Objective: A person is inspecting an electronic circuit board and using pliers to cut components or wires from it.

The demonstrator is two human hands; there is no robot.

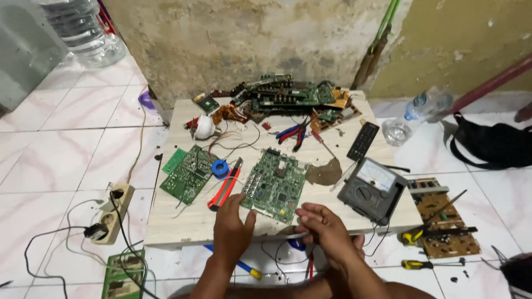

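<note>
A green circuit board [275, 185] lies in the middle of a low pale table [177, 221]. My left hand [231, 228] rests flat on the table at the board's near left corner, fingers apart, touching its edge. My right hand [327, 228] hovers at the table's near edge, right of the board, fingers pinched on a thin metal tool [288, 237] that points left. A red utility knife [224, 189] lies just left of the board.
A grey analogue multimeter [371, 189] sits at the right, a black remote [363, 140] and pliers [295, 133] behind. Another green board [188, 173], blue solder spool [220, 168], a pile of boards [288, 97] at the back. On the floor: power strip [113, 213], screwdrivers [418, 264], water bottle [413, 116].
</note>
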